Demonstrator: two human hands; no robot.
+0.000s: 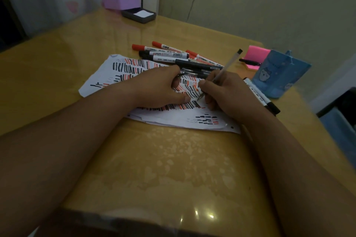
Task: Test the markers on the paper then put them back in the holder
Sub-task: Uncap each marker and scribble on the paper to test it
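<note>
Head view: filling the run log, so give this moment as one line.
right hand holds pen, tip on paper | left hand rests on paper | marker pile beyond paper | holder right of paper

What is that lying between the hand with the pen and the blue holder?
White markers with black caps lie flat between the right hand, gripping the pen, and the blue holder; head view.
</note>
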